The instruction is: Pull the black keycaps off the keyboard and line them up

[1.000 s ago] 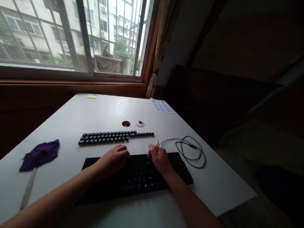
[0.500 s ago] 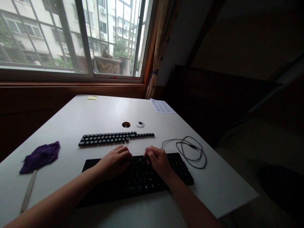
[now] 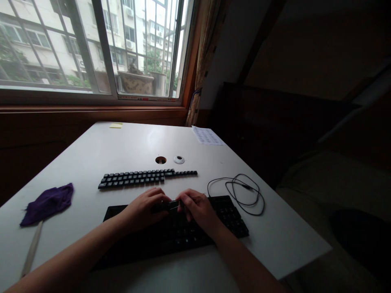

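A black keyboard (image 3: 198, 236) lies on the white desk below both my hands, and many of its keys show on the right side. My left hand (image 3: 148, 205) is closed over the keyboard's upper middle, its fingers curled at a small dark piece with a thin shiny wire-like edge (image 3: 173, 204). From the other side my right hand (image 3: 197, 205) pinches the end of that same piece. Its exact kind is too dark and small to tell. Just beyond the keyboard, loose black keycaps (image 3: 131, 179) stand lined up in rows.
A coiled black cable (image 3: 244, 194) runs right of the keyboard. At left lie a purple cloth (image 3: 49, 204) and a thin pale strip (image 3: 32, 250). Farther back are a round desk hole (image 3: 161, 160), its cover (image 3: 179, 160), a printed sheet (image 3: 207, 136) and yellow sticky notes (image 3: 116, 125).
My right hand has shifted left toward my left hand. The dark piece with the shiny edge now shows between the fingertips. The view has moved slightly; the keycap rows stay put.
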{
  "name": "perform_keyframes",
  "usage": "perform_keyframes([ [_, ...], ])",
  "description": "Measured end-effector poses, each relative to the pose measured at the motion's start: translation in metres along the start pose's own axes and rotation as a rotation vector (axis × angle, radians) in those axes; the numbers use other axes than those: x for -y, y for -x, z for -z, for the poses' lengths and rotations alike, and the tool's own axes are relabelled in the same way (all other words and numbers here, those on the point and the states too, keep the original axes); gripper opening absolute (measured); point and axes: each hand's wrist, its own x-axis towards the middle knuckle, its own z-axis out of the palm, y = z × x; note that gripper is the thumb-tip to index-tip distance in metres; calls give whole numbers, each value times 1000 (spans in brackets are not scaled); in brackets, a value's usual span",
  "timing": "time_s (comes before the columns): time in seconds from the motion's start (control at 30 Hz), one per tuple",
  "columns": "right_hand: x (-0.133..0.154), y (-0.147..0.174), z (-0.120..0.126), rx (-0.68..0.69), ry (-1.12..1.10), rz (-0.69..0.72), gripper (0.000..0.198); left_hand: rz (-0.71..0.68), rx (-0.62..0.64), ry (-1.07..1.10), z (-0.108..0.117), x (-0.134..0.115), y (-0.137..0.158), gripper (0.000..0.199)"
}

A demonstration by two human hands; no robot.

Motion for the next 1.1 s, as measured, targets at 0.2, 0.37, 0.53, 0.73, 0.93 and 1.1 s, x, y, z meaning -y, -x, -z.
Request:
perform_keyframes([
  [0.2,-3,-2,-1,15,-1,-3,29,21,-26,8,-1,-3,1,21],
  [0.37,1,-1,1,28,73,107,16,59,-94,37,0,-4,0,18],
  [0.53,4,-1,2,53,57,169,19,63,-144,107,7,-9,-1,16],
  [0.73,-1,-1,3,126,-105,91,23,23,-157,146,13,-13,1,15],
  [0.93,1,-1,8,195,-215,-27,24,12,-143,130,11,-11,2,15],
  [1.1,0,-2,10,227,-327,-141,27,-3,-147,95,9,-10,3,18],
])
